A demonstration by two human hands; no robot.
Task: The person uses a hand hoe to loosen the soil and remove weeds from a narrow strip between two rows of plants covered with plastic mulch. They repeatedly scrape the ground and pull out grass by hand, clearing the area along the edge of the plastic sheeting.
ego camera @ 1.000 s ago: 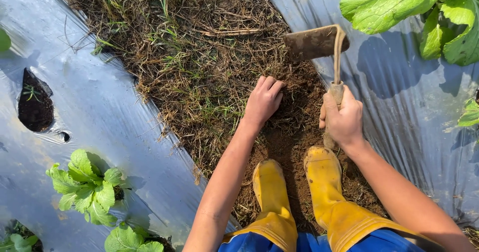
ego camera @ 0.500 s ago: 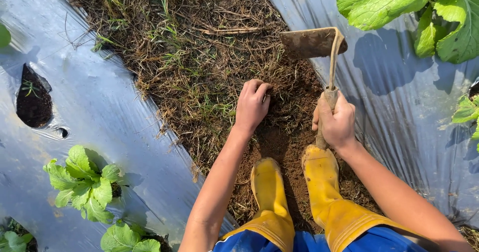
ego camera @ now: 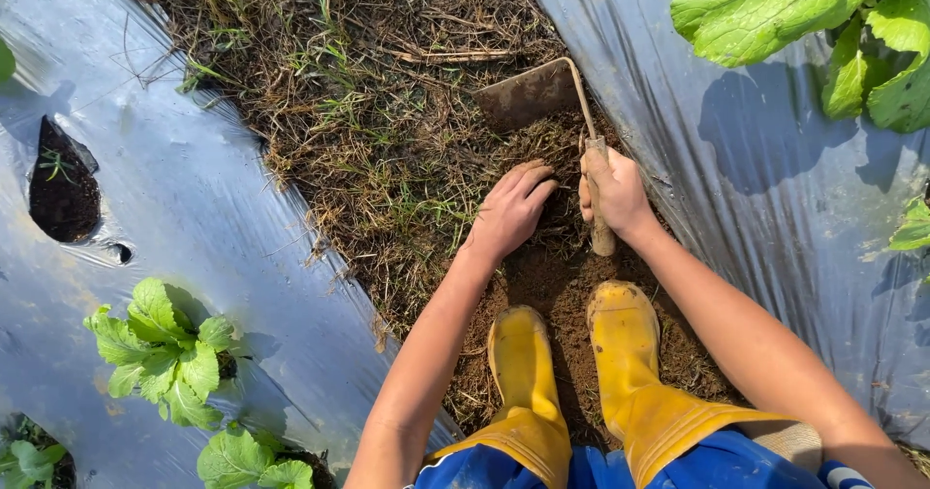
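Note:
My right hand [ego camera: 613, 191] grips the wooden handle of a small hand hoe [ego camera: 531, 94], whose rusty flat blade is set into dry grass and soil ahead of me. Just left of it, my left hand [ego camera: 511, 210] presses palm down on the dry grass and weeds [ego camera: 387, 150], fingers curled into them beside the blade. Both hands work in the furrow of brown soil [ego camera: 552, 276] between two plastic-covered beds. My yellow rubber boots [ego camera: 572, 373] stand just behind the hands.
Silver plastic mulch [ego camera: 194, 208] covers the left bed, with leafy green seedlings [ego camera: 165, 349] and an open planting hole [ego camera: 60, 181]. Another mulch sheet [ego camera: 775, 189] covers the right bed under large green leaves [ego camera: 823, 24].
The hoe and my right hand have moved left and forward, the blade now lower in the grass. My left hand has shifted toward the blade and presses into the weeds.

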